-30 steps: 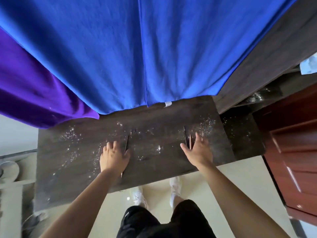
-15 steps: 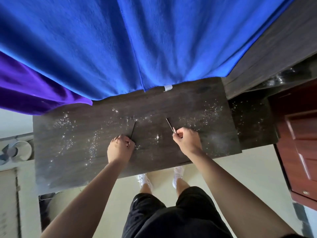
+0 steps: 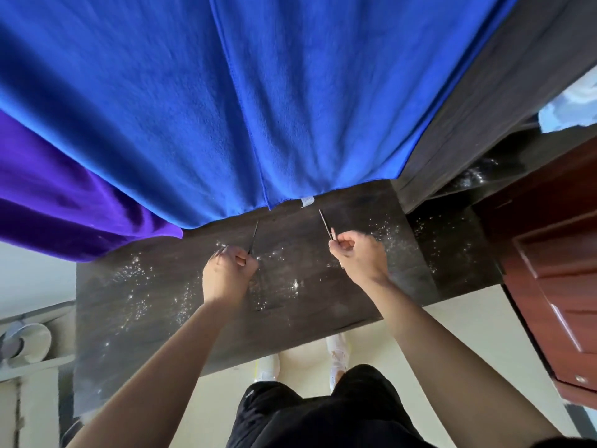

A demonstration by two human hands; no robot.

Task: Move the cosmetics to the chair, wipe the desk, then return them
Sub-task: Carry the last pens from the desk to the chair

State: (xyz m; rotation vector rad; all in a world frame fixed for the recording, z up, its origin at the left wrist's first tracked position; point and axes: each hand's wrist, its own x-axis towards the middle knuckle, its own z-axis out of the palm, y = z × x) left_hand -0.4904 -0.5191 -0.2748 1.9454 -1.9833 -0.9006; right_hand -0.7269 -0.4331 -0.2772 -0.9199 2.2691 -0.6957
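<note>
A dark wooden desk (image 3: pixel 135 305) runs across the middle of the head view, sprinkled with white specks. My left hand (image 3: pixel 227 273) grips a thin dark cosmetic pencil (image 3: pixel 254 236) whose tip points away from me. My right hand (image 3: pixel 358 257) pinches another thin dark pencil (image 3: pixel 325 223), slanted up to the left. Both hands hover just over the desk's middle. No chair shows in the frame.
A blue cloth (image 3: pixel 258 101) and a purple cloth (image 3: pixel 64 195) hang over the desk's far side. A reddish wooden cabinet door (image 3: pixel 555 286) stands at the right, and a lower dark shelf (image 3: pixel 452 253) adjoins the desk. White rounded ware (image 3: pixel 26 342) sits at the left edge.
My hands went from lying flat beside the two pencils to curling round them and lifting them off the desk, tips pointing away.
</note>
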